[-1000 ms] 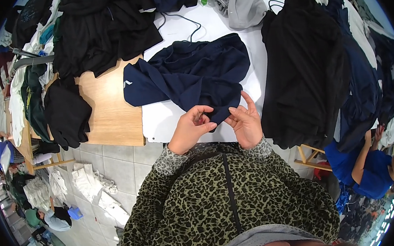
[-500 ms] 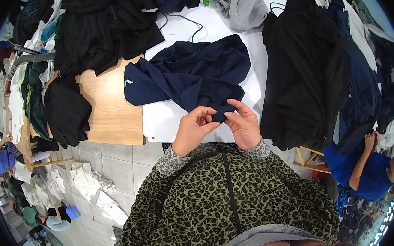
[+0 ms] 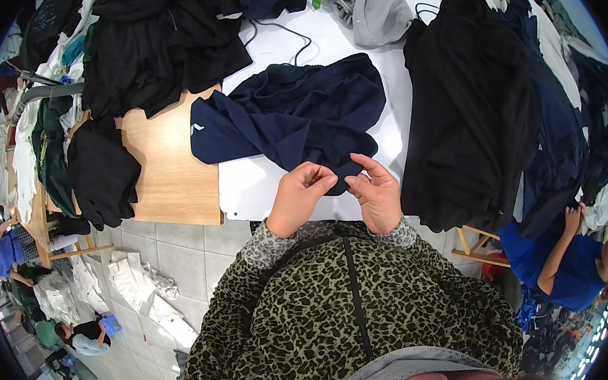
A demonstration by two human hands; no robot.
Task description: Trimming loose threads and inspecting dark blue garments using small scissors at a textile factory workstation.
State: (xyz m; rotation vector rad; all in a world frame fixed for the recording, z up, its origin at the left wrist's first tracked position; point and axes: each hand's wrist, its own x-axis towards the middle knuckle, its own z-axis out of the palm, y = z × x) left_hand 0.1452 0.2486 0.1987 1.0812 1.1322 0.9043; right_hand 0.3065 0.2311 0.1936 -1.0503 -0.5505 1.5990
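Note:
Navy shorts [image 3: 298,112] lie crumpled on the white tabletop in front of me, a small white mark on the leg at the left. Their near end hangs toward me at the table's front edge. My left hand [image 3: 299,199] is closed, thumb and forefinger pinching the cloth's near edge. Close beside it, my right hand [image 3: 377,195] also pinches that edge between thumb and fingertip. A narrow fold of navy cloth shows between the two hands. Anything smaller within the fingertips is too small to make out.
Black garments [image 3: 164,47] are heaped at the far left, above a wooden board [image 3: 170,165]. At the right lies a tall black garment pile [image 3: 469,113]; a grey garment [image 3: 375,9] sits at the back. A co-worker in blue [image 3: 567,262] is at the right. White garments [image 3: 148,295] lie on the tiled floor.
My left fingertips have drawn closer together on the cloth edge. The near fold of the shorts has shifted slightly. My right hand has hardly moved.

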